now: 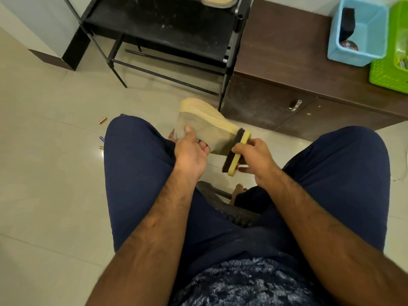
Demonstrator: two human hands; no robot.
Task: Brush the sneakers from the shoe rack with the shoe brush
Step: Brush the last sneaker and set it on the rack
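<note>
Nearest, cut off by the bottom edge: a mottled blue shirt point(242, 281) and both forearms point(154, 228). Between the dark blue trouser legs point(136, 173), only a sliver of a dark chair seat point(231, 208) and part of a bare foot point(239, 188), the rest hidden under the legs.

Just beyond the knees, held off the floor: a beige sneaker point(205, 122), tipped on its side with the pale ribbed sole turned up and away. Hard to tell toe from heel. Gripped by the left hand point(189, 153), thumb pressed on the upper, fingers mostly hidden behind the shoe. At the sneaker's near right end, touching it: a shoe brush point(237, 151) with a yellow back, dark bristles against the shoe. Clasped by the right hand point(258, 157), fingers curled round the yellow back, palm side out of sight. Both hands close together, sneaker between them and slightly beyond.

On the pale tiled floor point(44, 173) to the left, two small copper-coloured bits point(102, 120), too small to identify.

Farther off, a black shoe rack point(159, 25), top out of frame, with a pale shoe point(217, 2) on it clipped by the top edge. Just right of the rack, a brown cabinet point(282, 47). On that surface, a blue basket point(344, 51) and a green basket point(384, 74), the green one cut by the right edge, contents blurred.
</note>
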